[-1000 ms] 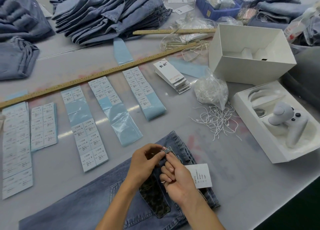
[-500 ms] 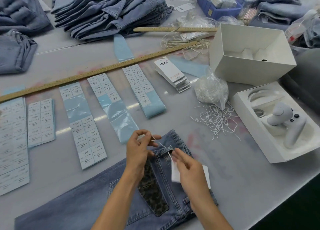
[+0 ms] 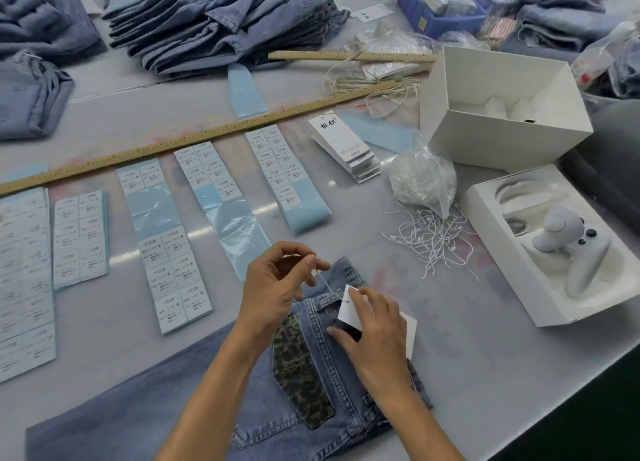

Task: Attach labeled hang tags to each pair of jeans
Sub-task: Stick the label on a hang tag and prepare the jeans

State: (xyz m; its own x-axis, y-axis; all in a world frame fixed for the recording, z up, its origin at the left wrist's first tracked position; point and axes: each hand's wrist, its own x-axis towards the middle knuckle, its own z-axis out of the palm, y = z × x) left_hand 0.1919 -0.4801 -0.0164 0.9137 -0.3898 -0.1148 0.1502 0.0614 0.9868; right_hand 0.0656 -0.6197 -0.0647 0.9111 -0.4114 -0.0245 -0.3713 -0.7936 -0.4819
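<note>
Left hand [image 3: 273,287] pinches the thin string [image 3: 323,282] taut — right hand [image 3: 375,329] grips the hang tag [image 3: 348,308] over the jeans [image 3: 311,374] waistband.

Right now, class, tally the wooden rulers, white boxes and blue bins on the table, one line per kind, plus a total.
Wooden rulers: 2, long and short
White boxes: 2, deep and shallow
Blue bins: 1
Total: 5

Both hands hover close together, left [image 3: 273,287] pinching with fingertips, right [image 3: 374,329] curled downward.
</note>
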